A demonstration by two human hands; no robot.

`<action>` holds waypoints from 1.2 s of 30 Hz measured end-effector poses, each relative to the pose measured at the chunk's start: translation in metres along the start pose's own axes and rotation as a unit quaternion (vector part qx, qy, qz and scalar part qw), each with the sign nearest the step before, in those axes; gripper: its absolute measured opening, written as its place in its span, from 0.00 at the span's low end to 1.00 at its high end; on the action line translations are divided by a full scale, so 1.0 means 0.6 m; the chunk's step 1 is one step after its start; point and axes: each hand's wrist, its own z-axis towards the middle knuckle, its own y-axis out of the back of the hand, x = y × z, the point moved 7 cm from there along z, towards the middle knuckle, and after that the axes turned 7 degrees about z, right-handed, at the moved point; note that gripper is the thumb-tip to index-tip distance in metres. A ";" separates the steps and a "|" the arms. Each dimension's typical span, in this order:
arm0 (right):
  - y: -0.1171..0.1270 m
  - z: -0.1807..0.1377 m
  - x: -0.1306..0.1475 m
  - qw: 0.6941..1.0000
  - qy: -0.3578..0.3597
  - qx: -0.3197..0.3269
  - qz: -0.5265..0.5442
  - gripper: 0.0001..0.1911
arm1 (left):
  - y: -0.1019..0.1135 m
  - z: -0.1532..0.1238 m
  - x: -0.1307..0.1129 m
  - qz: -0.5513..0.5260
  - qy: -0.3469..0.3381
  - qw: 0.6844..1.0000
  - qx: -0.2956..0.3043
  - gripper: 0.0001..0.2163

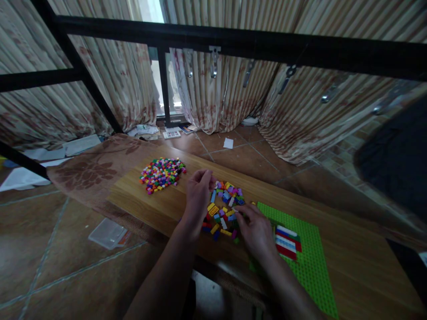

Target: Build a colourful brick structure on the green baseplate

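Note:
My left hand (199,192) hovers over the left edge of a heap of mixed coloured bricks (224,209) on the wooden tabletop (350,262); its fingers are curled together in a pinch, and what they hold is too small to make out. My right hand (255,231) rests at the heap's right side, its fingertips pressed down among the bricks. Just right of that hand lies a green baseplate (310,262) with a short stack of red, white and blue rows (287,242) built on it. A second pile of small coloured bricks (162,173) lies farther left on the board.
A brown flowered cloth (90,171) covers the table's left end. Black metal bars (213,38) cross overhead before striped curtains. Papers (147,130) and a clear plastic lid (107,233) lie on the tiled floor. A dark shape (396,164) looms at right.

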 end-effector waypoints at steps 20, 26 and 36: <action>-0.040 0.067 0.028 0.999 0.015 0.006 -0.049 0.12 | 0.048 0.015 -0.024 -0.125 0.024 0.991 -0.037 0.09; -0.085 0.063 0.066 0.992 0.046 0.078 -0.093 0.09 | 0.054 0.016 -0.024 -0.126 0.028 0.991 -0.042 0.10; -0.102 0.045 0.084 0.983 -0.016 0.117 -0.143 0.11 | 0.040 0.012 -0.024 -0.116 0.034 0.992 -0.020 0.11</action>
